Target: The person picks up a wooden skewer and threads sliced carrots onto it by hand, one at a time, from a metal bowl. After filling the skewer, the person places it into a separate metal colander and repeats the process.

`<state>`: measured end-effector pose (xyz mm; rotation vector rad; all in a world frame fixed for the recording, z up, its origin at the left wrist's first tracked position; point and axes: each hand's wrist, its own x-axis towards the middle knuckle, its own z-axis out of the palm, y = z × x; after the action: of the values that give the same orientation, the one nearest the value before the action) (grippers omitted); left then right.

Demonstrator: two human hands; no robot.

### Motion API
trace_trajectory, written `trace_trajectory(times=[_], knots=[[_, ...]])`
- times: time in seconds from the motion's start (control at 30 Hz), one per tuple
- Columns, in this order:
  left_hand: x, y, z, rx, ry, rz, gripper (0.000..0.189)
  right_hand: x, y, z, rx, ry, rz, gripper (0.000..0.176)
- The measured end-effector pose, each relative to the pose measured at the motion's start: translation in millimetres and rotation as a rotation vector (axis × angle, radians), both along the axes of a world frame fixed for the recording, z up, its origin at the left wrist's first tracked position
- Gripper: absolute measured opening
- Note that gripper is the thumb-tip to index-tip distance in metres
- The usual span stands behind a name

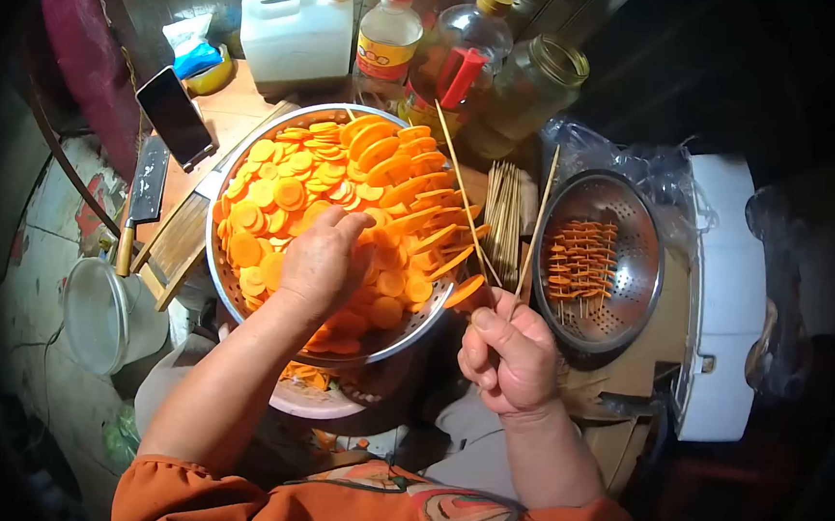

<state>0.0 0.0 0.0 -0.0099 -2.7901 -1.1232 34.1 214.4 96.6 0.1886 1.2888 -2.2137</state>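
Observation:
Orange carrot slices [291,194] fill a large metal colander [215,280], with rows of threaded slices [418,178] along its right side. My left hand [326,259] is over the loose slices, fingers curled together; whatever is between the fingertips is hidden. Right of the colander rim, my right hand [513,354] pinches thin wooden skewers [543,206], two of which point upward. A single carrot slice [464,291] sits close to its fingertips.
A smaller colander [643,296] at the right holds finished-looking skewers [582,262]. Bare sticks [504,218] lie between the colanders. Bottles [389,41] and a jug [295,39] stand behind. A phone [176,118], cleaver [149,184] and bucket [96,315] are left; a white box [724,301] is right.

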Motion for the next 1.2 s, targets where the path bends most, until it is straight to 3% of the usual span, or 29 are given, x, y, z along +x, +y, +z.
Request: trace_trajectory(times=[0.07,0.3,0.37,0.5,1.2], knots=[[-2,1,-2,-0.206,0.064,0.04,0.015,3,-5,0,0.012,-0.007,-0.013,0.019],[-15,3,-11,-0.138,0.159,0.032,0.005,3,6,0,0.078,0.002,0.024,0.019],[-24,-11,4,0.758,-0.322,0.218,0.003,4,5,2,0.089,-0.002,0.04,0.02],[-27,-52,41,1.404,-0.13,0.438,0.012,6,0,4,0.152,-0.026,0.078,0.017],[-7,-70,55,1.357,-0.116,0.414,0.018,12,-20,-7,0.279,0.024,0.143,0.021]])
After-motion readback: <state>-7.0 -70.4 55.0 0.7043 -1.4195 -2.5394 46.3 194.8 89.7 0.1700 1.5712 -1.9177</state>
